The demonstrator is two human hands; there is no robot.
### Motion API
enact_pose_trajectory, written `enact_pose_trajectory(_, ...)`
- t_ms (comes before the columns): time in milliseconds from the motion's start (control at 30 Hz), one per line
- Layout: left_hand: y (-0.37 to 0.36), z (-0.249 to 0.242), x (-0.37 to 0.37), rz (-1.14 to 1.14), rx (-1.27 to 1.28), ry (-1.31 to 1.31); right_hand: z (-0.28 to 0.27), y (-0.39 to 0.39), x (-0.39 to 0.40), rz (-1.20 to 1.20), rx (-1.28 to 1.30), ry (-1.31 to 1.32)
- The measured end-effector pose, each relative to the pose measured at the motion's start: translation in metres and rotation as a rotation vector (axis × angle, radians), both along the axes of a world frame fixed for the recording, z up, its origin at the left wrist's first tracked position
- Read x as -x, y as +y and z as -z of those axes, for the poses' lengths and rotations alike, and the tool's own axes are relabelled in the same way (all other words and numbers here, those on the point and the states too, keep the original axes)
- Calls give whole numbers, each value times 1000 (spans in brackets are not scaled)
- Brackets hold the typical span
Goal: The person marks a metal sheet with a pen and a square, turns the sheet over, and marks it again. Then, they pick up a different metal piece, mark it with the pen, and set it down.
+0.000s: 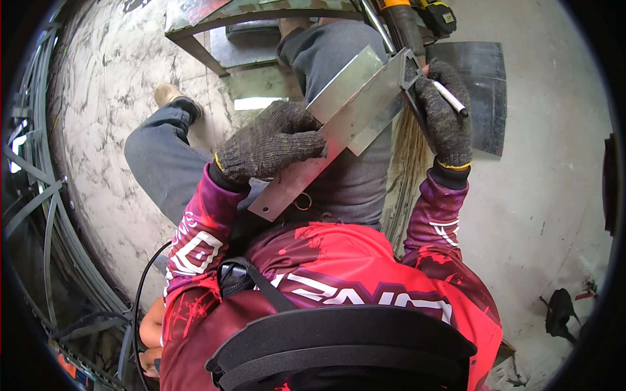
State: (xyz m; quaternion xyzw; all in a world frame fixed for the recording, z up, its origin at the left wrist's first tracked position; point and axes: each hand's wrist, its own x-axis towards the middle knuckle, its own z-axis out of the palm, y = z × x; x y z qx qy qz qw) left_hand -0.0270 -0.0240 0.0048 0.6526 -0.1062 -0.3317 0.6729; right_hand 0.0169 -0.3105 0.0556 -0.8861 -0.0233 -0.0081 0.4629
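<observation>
My left hand [270,140], in a dark knitted glove, grips the long blade of a metal try square [362,117]. Its thumb lies on top of the blade. Beneath the blade, a flat piece of sheet metal [349,79] shows on both sides, resting over my thigh. My right hand [447,114], also gloved, is closed beside the square's handle at the far end. A white marker [450,98] with a dark end lies across its fingers, slanting down to the right. The right fingertips are partly hidden behind the handle.
A dark sheet-metal piece [479,98] lies on the floor at right. A straw broom [407,169] runs beside my leg. A tape measure [440,18] and metal-framed table [254,13] are ahead. Metal bars [72,221] lie left; another person's hand [151,362] shows lower left.
</observation>
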Motion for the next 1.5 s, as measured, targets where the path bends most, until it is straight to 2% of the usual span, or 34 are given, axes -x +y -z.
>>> enact_pose_trajectory(100,0,3,0,12,-12,4,2,-6,-2,-14,35,-5)
enact_pose_trajectory(167,-1,1,1,-1,8,2,3,-9,-1,22,8,117)
enact_pose_trajectory(500,-1,-1,2,-3,-18,-30,4,-11,-2,-33,119,23)
enact_pose_trajectory(700,-1,1,3,0,29,30,1,-7,-3,-4,93,35)
enact_pose_trajectory(900,1,-2,2,21,-38,-30,2,-7,-5,-30,107,5)
enact_pose_trajectory(1133,-1,2,2,16,-4,-6,2,-8,-5,-26,104,17)
enact_pose_trajectory(1233,-1,-2,2,-12,11,-36,1,-6,-4,-15,-51,84)
enact_pose_trajectory(1433,-1,-3,2,18,2,-60,-1,-6,-5,-46,-18,70)
enact_pose_trajectory(1500,-4,-7,5,-10,16,10,0,-8,-4,-60,57,30)
